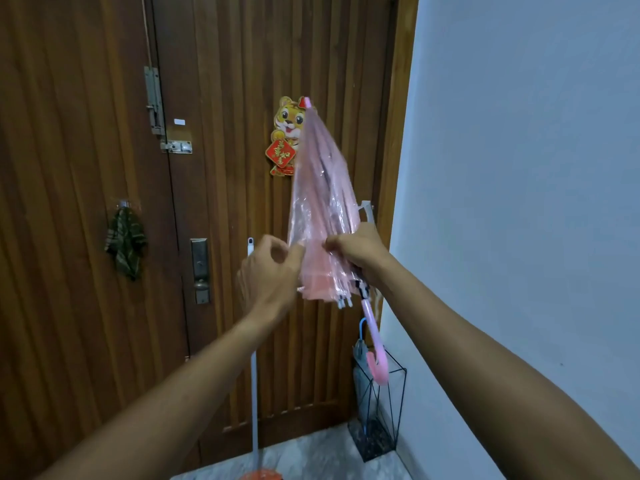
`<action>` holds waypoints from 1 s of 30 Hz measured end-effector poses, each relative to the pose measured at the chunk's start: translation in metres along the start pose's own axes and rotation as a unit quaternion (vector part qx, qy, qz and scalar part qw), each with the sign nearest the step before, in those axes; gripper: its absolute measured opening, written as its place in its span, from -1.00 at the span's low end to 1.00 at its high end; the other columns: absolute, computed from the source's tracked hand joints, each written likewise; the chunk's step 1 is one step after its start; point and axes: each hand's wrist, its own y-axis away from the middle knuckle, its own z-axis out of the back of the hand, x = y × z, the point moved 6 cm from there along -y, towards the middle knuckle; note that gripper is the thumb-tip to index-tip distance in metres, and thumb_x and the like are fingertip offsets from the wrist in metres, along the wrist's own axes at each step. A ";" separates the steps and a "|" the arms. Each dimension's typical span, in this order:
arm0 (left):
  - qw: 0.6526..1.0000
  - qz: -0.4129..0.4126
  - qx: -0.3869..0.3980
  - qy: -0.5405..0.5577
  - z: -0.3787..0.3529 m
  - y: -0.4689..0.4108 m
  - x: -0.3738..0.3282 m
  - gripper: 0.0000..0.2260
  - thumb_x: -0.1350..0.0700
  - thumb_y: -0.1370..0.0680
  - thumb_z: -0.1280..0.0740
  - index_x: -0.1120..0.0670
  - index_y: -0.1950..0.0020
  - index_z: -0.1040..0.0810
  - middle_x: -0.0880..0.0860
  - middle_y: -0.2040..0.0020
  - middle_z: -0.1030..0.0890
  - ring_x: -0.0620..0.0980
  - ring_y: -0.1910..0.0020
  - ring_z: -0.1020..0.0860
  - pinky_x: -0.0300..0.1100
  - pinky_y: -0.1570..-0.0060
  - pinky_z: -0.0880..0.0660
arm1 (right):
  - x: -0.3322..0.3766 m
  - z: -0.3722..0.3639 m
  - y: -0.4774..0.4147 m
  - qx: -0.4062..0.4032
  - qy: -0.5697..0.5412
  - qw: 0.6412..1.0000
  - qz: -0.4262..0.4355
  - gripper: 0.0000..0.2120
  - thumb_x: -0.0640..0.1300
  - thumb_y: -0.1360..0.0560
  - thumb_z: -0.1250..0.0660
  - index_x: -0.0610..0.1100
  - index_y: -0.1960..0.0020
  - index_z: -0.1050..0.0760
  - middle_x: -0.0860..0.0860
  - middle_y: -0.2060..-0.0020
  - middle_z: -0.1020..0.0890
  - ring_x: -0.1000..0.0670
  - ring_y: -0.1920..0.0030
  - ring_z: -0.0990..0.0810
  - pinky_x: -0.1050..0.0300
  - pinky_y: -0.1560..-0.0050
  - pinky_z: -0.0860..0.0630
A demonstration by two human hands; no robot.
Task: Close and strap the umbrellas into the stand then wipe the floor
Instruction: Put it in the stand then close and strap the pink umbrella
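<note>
A closed pink see-through umbrella (320, 202) points tip-up in front of the wooden door, its pink hooked handle (377, 365) hanging down. My right hand (360, 251) grips the folded canopy near its lower edge. My left hand (270, 271) pinches the canopy's plastic at the left side, slightly blurred. Below, in the corner, stands a black wire umbrella stand (379, 407) with a grey closed umbrella with a blue handle (362, 336) inside. A white mop pole (254, 393) leans on the door, its orange head (261, 475) at the bottom edge.
A dark green cloth (125, 242) hangs from a hook on the door's left leaf. The door carries a bolt (154, 98), a lock (200, 268) and a tiger sticker (285, 136). A pale wall (519, 168) closes the right side. Speckled floor tiles (311, 455) show below.
</note>
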 end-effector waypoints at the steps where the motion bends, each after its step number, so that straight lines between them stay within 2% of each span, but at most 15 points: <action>1: 0.999 0.049 0.003 0.017 0.002 -0.012 0.003 -0.53 -0.38 -0.40 -0.25 -0.01 -0.01 -0.52 -0.04 0.03 -0.58 -0.02 0.05 -0.56 0.02 0.02 -0.53 | 0.000 -0.003 0.003 0.026 0.013 1.000 0.012 -0.76 -0.23 -0.34 -0.49 -0.34 0.08 -0.57 -0.28 0.29 -0.65 -0.19 0.43 -0.62 -0.06 0.37 -0.59; 3: 0.976 0.164 0.081 0.116 -0.007 -0.036 0.009 -0.15 -0.54 -0.27 -0.28 0.05 -0.31 -0.43 0.00 -0.23 -0.48 0.01 -0.18 -0.50 0.00 -0.05 -0.49 | 0.003 -0.011 0.012 0.087 0.034 0.995 0.039 -0.74 -0.26 -0.38 -0.50 -0.37 -0.01 -0.59 -0.38 0.09 -0.67 -0.29 0.22 -0.69 -0.28 0.09 -0.63; 5: 0.923 0.242 0.160 0.253 -0.019 -0.039 0.002 0.06 -0.55 -0.19 -0.34 0.06 -0.51 -0.26 -0.04 -0.38 -0.29 0.05 -0.34 -0.39 0.16 -0.26 -0.44 | 0.005 -0.022 0.023 0.158 0.046 0.984 0.063 -0.75 -0.29 -0.43 -0.48 -0.38 -0.07 -0.57 -0.39 0.03 -0.65 -0.31 0.15 -0.68 -0.25 0.01 -0.62; 7: 0.867 0.290 0.202 0.351 -0.030 -0.035 -0.004 -0.05 -0.42 -0.33 -0.40 0.06 -0.55 -0.21 0.02 -0.34 -0.37 0.16 -0.37 -0.42 0.24 -0.35 -0.38 | 0.006 -0.031 0.035 0.225 0.062 0.969 0.079 -0.77 -0.28 -0.48 -0.46 -0.31 -0.11 -0.56 -0.31 0.03 -0.68 -0.16 0.18 -0.71 -0.02 0.09 -0.65; 9: 0.830 0.336 0.172 0.410 -0.039 -0.031 -0.002 -0.17 -0.25 -0.33 -0.54 0.15 -0.45 -0.38 0.08 -0.20 -0.61 0.19 -0.18 -0.62 0.14 -0.20 -0.54 | 0.007 -0.036 0.043 0.264 0.088 0.954 0.110 -0.76 -0.24 -0.50 -0.45 -0.21 -0.15 -0.55 -0.20 0.04 -0.70 -0.03 0.17 -0.72 0.16 0.12 -0.66; 10: 0.823 0.358 0.135 0.421 -0.042 -0.030 0.005 -0.24 -0.15 -0.31 -0.59 0.17 -0.38 -0.44 0.13 -0.11 -0.67 0.16 -0.03 -0.68 0.06 -0.04 -0.63 | 0.009 -0.036 0.044 0.266 0.117 0.948 0.130 -0.74 -0.20 -0.50 -0.46 -0.14 -0.17 -0.53 -0.14 0.04 -0.70 0.00 0.14 -0.72 0.17 0.09 -0.65; 12: 0.828 0.379 0.062 0.408 -0.043 -0.029 0.013 -0.44 0.03 -0.36 -0.57 0.21 -0.27 -0.49 0.17 0.05 -0.70 0.11 0.18 -0.70 -0.12 0.30 -0.62 | 0.014 -0.032 0.042 0.241 0.219 0.931 0.164 -0.65 -0.04 -0.48 -0.50 -0.05 -0.22 -0.52 -0.04 0.00 -0.68 0.01 0.06 -0.71 0.08 -0.02 -0.66; 15: 0.854 0.378 0.022 0.358 -0.039 -0.030 0.018 -0.60 0.12 -0.44 -0.47 0.21 -0.22 -0.49 0.15 0.12 -0.66 0.06 0.28 -0.66 -0.23 0.47 -0.51 | 0.032 -0.018 0.038 0.132 0.339 0.906 0.215 -0.45 0.12 -0.43 -0.51 -0.10 -0.33 -0.54 -0.01 -0.15 -0.66 0.03 -0.09 -0.65 0.09 -0.08 -0.62; 17: 0.858 0.366 0.019 0.361 -0.036 -0.034 0.020 -0.58 0.12 -0.45 -0.46 0.18 -0.26 -0.47 0.16 0.04 -0.65 0.07 0.21 -0.65 -0.22 0.41 -0.50 | 0.050 -0.006 0.039 0.041 0.311 0.914 0.256 -0.59 0.07 -0.47 -0.49 -0.08 -0.25 -0.60 0.03 -0.13 -0.68 0.09 -0.05 -0.64 0.10 -0.09 -0.63; 19: 0.862 0.353 0.022 0.364 -0.036 -0.040 0.020 -0.57 0.11 -0.45 -0.46 0.17 -0.28 -0.47 0.16 -0.03 -0.66 0.08 0.13 -0.66 -0.20 0.33 -0.52 | 0.066 0.002 0.036 -0.004 0.283 0.912 0.297 -0.73 -0.04 -0.52 -0.45 -0.02 -0.22 -0.62 0.06 -0.13 -0.68 0.12 -0.06 -0.62 0.05 -0.14 -0.62; 22: 0.873 0.322 0.029 0.365 -0.033 -0.045 0.013 -0.60 0.09 -0.46 -0.46 0.17 -0.24 -0.49 0.17 0.00 -0.69 0.08 0.17 -0.70 -0.20 0.42 -0.57 | 0.074 -0.007 0.028 0.064 0.291 0.898 0.322 -0.65 -0.14 -0.57 -0.38 0.02 -0.35 -0.54 0.05 -0.31 -0.59 0.05 -0.30 -0.52 0.02 -0.31 -0.50; 24: 0.877 0.320 0.035 0.356 -0.032 -0.042 0.017 -0.60 0.08 -0.46 -0.45 0.19 -0.24 -0.50 0.18 0.05 -0.70 0.08 0.22 -0.72 -0.16 0.44 -0.60 | 0.065 -0.019 0.026 0.095 0.334 0.883 0.317 -0.65 -0.11 -0.57 -0.39 0.07 -0.34 -0.54 0.05 -0.34 -0.56 0.04 -0.35 -0.47 0.01 -0.33 -0.46; 27: 0.882 0.343 0.012 0.322 -0.015 -0.037 0.048 -0.59 0.05 -0.47 -0.44 0.17 -0.25 -0.48 0.18 0.02 -0.69 0.11 0.18 -0.72 -0.08 0.32 -0.64 | 0.049 -0.051 0.026 0.088 0.374 0.863 0.328 -0.93 -0.01 -0.53 -0.43 0.11 -0.01 -0.64 0.09 -0.21 -0.61 0.05 -0.25 -0.53 -0.06 -0.28 -0.52; 29: 0.883 0.351 -0.001 0.313 -0.012 -0.035 0.060 -0.60 0.04 -0.48 -0.44 0.16 -0.25 -0.46 0.18 -0.02 -0.67 0.12 0.10 -0.69 0.01 0.13 -0.65 | 0.044 -0.049 0.027 0.065 0.390 0.858 0.329 -0.92 0.00 -0.52 -0.44 0.12 0.13 -0.58 0.10 -0.16 -0.63 0.06 -0.22 -0.53 -0.03 -0.26 -0.53; 30: 0.884 0.348 -0.009 0.312 -0.012 -0.034 0.060 -0.61 0.04 -0.48 -0.43 0.15 -0.23 -0.45 0.17 -0.04 -0.66 0.13 0.07 -0.68 0.07 0.03 -0.64 | 0.045 -0.046 0.027 0.063 0.397 0.854 0.331 -0.93 -0.01 -0.52 -0.44 0.11 0.12 -0.57 0.10 -0.16 -0.62 0.06 -0.22 -0.53 0.00 -0.25 -0.52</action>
